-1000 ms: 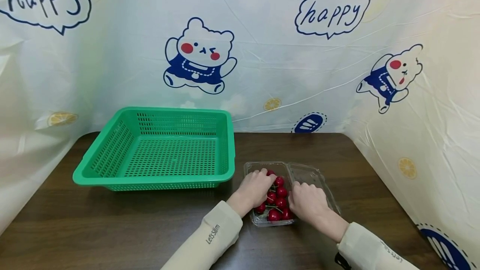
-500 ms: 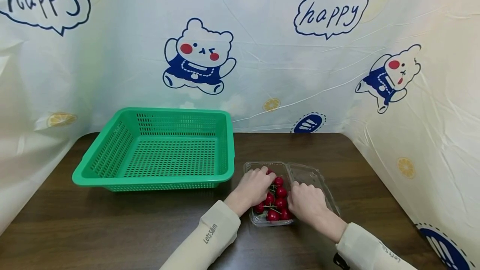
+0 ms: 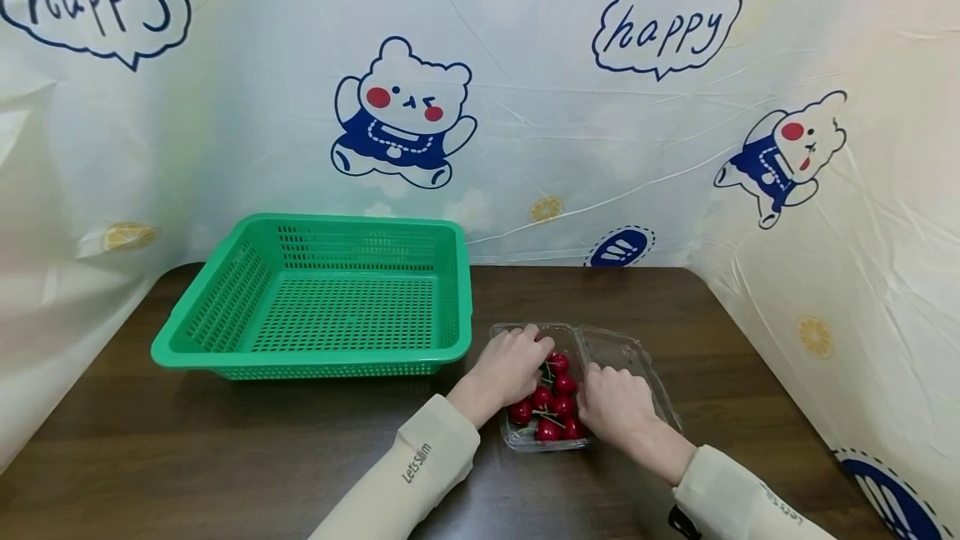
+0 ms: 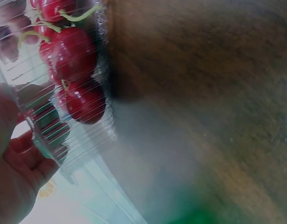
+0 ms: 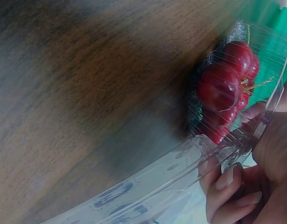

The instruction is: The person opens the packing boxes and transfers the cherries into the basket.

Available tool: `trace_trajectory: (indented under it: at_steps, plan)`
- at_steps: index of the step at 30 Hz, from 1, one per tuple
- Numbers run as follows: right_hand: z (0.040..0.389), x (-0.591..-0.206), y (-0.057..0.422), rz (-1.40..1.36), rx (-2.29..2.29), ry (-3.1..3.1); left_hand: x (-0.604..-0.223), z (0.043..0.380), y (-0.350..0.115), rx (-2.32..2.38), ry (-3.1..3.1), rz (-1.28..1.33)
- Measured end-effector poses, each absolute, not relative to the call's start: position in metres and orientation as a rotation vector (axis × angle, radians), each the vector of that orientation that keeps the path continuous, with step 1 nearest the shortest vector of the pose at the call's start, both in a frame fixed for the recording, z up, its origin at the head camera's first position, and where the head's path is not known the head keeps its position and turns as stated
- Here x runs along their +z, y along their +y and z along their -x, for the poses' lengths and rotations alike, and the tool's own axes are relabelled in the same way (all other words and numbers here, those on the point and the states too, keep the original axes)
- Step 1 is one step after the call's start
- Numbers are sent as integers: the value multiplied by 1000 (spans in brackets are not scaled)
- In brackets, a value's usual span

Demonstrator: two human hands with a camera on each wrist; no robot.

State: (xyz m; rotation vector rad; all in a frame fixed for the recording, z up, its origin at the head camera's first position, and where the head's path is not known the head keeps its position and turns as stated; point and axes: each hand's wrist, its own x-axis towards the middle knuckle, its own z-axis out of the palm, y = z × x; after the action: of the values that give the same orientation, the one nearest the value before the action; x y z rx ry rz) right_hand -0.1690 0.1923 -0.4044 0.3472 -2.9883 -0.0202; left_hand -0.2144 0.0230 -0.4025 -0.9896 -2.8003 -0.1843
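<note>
A clear plastic clamshell box (image 3: 516, 438) stands on the table with its lid (image 3: 615, 347) folded out to the right. Several red cherries (image 3: 562, 405) with green stems lie inside. My left hand (image 3: 504, 369) reaches over the left wall, bent fingers down in the box's far part; the left wrist view shows fingers (image 4: 29, 165) curled beside the clear wall. Whether they pinch a cherry is hidden. With curled fingers (image 5: 232, 198), my right hand (image 3: 618, 402) grips the right wall near the hinge.
A large green slotted basket (image 3: 311, 359) stands at the left on the dark wooden table (image 3: 247, 457), close to the box. A printed plastic sheet (image 3: 525, 132) hangs behind the table and along both sides.
My left hand has shifted slightly away from me toward the box's far end. The right hand keeps its hold on the box wall, and the basket stays put.
</note>
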Motion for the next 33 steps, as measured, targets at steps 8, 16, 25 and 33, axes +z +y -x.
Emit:
trace_trajectory:
  at_steps: [8, 16, 25, 33]
  plan:
    - [168, -404, 191, -354, -8, -2986, -392, 213, 21, -162, -2774, 968]
    - [168, -405, 192, -338, -12, -2998, -373, 215, 16, -244, -2720, 963]
    - [168, -405, 191, -324, -18, -3002, -357, 214, 10, -348, -2685, 948]
    - [167, -404, 191, -329, -20, -2995, -346, 213, 0, -334, -2683, 879]
